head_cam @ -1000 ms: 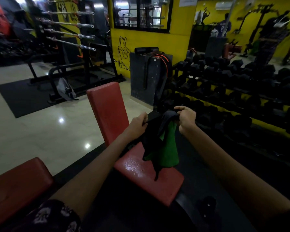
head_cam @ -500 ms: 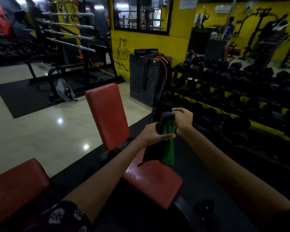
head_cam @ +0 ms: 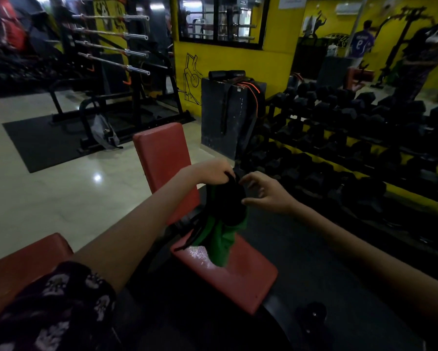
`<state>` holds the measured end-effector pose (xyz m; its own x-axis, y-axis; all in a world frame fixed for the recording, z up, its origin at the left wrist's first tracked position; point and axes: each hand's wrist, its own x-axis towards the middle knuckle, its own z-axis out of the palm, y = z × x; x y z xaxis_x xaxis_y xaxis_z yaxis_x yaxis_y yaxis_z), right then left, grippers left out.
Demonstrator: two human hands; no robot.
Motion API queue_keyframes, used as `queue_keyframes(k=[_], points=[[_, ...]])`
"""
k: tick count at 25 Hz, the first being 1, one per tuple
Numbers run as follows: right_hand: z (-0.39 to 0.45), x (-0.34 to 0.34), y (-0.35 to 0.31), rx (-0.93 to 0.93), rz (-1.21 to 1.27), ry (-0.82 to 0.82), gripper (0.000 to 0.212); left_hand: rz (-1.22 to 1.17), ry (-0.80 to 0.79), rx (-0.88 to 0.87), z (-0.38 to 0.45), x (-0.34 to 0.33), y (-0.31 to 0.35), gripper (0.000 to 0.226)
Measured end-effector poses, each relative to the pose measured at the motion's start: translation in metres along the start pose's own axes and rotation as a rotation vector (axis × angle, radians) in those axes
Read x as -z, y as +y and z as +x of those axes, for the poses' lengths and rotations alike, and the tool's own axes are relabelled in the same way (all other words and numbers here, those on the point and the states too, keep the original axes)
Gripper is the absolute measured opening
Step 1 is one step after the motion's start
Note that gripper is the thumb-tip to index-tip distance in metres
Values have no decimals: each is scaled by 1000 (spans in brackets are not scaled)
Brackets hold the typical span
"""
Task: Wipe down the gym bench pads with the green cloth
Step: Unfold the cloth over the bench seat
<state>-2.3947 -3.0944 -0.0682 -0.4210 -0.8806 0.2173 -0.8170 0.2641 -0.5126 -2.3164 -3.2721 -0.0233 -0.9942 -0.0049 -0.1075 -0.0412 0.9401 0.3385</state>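
Green cloth (head_cam: pixel 219 245) over seat pad's (head_cam: pixel 240 279) edge

Above the red seat pad (head_cam: pixel 240 277) the air lay open on its near and right sides, over dark floor mat (head_cam: pixel 314 249). The upright backrest pad (head_cam: pixel 162 158) blocked the far left, the green cloth (head_cam: pixel 220 241) hung over the seat's far end, and the dumbbell rack (head_cam: pixel 352 148) walled off the right.

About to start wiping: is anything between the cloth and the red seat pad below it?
Nothing visible. The green cloth hangs from the left hand directly over the seat pad, whose surface is bare apart from some wet speckles. The right hand is off to the side.
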Motion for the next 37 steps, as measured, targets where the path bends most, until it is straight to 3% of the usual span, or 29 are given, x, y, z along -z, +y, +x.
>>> queue_keyframes(k=[2, 4, 9, 12, 15, 21, 25, 29, 32, 37], points=[[7, -20, -7, 193, -163, 79, 55, 58, -20, 14, -1, 6, -4, 30], [8, -35, -1, 239, -434, 181, 66, 67, -14, 30, -6, 10, -13, 26], [5, -36, 14, 314, -822, 128, 61, 62, 130, 111, -28, 11, -50, 30], [22, -4, 23, 321, -710, 208, 40, 65, 133, 118, -40, 4, -71, 22], [34, 23, 24, 211, -408, 29, 18, -184, 212, 116, -49, -6, -80, 22], [28, 32, 32, -20, -116, -71, 22, -525, 218, 131, -59, -14, -80, 24], [24, 36, 26, 91, -350, -124, 31, -566, 229, 93, -57, -14, -81, 25], [19, 40, 24, 38, -203, -21, 24, -565, 199, 81, -55, -16, -83, 29], [16, 39, 28, 74, -276, -31, 23, -534, 184, 54, -52, -16, -87, 20], [11, 30, 35, 46, -82, 162, 14, -534, 192, 56, -46, -14, -91, 11]])
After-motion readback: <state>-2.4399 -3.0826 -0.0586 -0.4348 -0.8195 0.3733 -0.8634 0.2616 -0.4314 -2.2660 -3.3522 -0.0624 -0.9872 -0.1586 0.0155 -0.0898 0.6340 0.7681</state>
